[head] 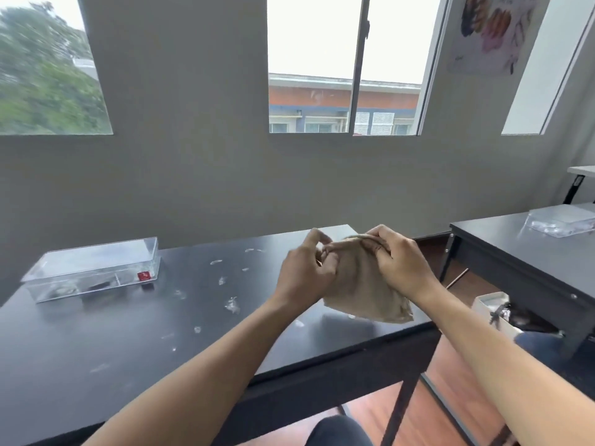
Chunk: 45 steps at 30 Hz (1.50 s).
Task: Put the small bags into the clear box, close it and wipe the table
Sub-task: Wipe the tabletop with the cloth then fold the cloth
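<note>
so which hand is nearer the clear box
Left. The left hand grips the cloth's near edge, with bare table between it and the clear box at far left. The right hand grips the cloth's other side, farther off.

Classrm — desks (531, 252), wall poster (492, 33).

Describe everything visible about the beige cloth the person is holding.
The beige cloth looks like soft woven fabric, folded or bunched into a rough rectangle. Both hands grip its upper edge, the left hand and the right hand, fingers curled into it. It hangs tilted above the black table, its lower corner toward the table's right edge, apparently clear of the surface.
</note>
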Each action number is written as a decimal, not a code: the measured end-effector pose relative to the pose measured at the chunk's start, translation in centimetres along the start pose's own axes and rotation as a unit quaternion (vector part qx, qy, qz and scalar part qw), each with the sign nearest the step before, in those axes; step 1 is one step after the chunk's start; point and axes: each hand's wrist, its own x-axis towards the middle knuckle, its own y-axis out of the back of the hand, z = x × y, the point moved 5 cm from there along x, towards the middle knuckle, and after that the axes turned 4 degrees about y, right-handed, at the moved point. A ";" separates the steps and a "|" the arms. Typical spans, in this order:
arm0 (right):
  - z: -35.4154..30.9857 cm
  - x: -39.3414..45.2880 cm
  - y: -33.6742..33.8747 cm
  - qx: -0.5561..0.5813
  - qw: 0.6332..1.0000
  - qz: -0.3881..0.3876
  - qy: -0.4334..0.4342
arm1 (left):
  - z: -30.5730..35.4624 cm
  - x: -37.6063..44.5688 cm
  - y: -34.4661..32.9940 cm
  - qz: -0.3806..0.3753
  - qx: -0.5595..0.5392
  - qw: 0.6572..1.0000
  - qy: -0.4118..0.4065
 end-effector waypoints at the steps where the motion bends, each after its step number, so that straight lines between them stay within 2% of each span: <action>1: -1.0 0.4 -1.1 0.004 1.000 -0.018 -0.017 | -0.5 0.1 1.4 -0.011 0.004 1.000 0.014; 5: -5.1 1.7 -5.9 0.028 0.994 -0.099 -0.040 | -4.0 -0.3 7.6 -0.029 0.017 0.996 0.079; 11: -9.4 2.9 -13.2 0.038 0.975 -0.211 -0.061 | -9.1 -1.7 14.4 0.003 0.027 0.987 0.157; 12: -10.0 2.9 -14.3 0.006 0.973 -0.222 -0.055 | -10.0 -1.9 15.2 0.006 0.049 0.986 0.161; 14: -10.8 2.4 -16.3 -0.142 0.960 -0.240 -0.025 | -12.0 -2.3 16.5 -0.005 0.125 0.978 0.168; 16: -11.7 0.9 -18.2 -0.290 0.921 -0.261 0.016 | -14.0 -3.1 17.8 -0.031 0.232 0.957 0.171; 17: -12.3 -0.1 -19.2 -0.313 0.909 -0.272 0.050 | -14.8 -3.7 18.6 -0.038 0.278 0.945 0.170; 20: -13.3 -3.5 -21.6 -0.221 0.912 -0.318 0.137 | -16.9 -6.2 22.1 -0.033 0.350 0.923 0.160; 23: -12.0 -4.3 -22.2 -0.124 0.916 -0.361 0.121 | -19.5 -8.4 26.2 -0.037 0.388 0.907 0.162; 27: -10.5 0.1 -24.9 -0.128 0.905 -0.396 0.087 | -23.0 -10.3 29.6 -0.040 0.384 0.909 0.161; 31: -12.3 2.9 -29.4 -0.156 0.896 -0.413 0.041 | -23.4 -10.5 29.5 -0.021 0.362 0.919 0.156; 35: -16.4 -1.8 -28.9 -0.142 0.890 -0.415 0.124 | -23.5 -10.4 29.8 -0.037 0.354 0.923 0.143; 38: -15.0 -4.9 -24.6 -0.112 0.877 -0.434 0.173 | -24.0 -11.2 30.6 -0.055 0.339 0.930 0.128; 42: -10.9 -0.8 -24.3 -0.173 0.892 -0.412 0.066 | -24.0 -11.9 30.8 -0.045 0.326 0.937 0.116; 45: -13.9 0.1 -28.2 -0.193 0.900 -0.390 0.028 | -23.7 -11.9 30.8 -0.039 0.327 0.937 0.114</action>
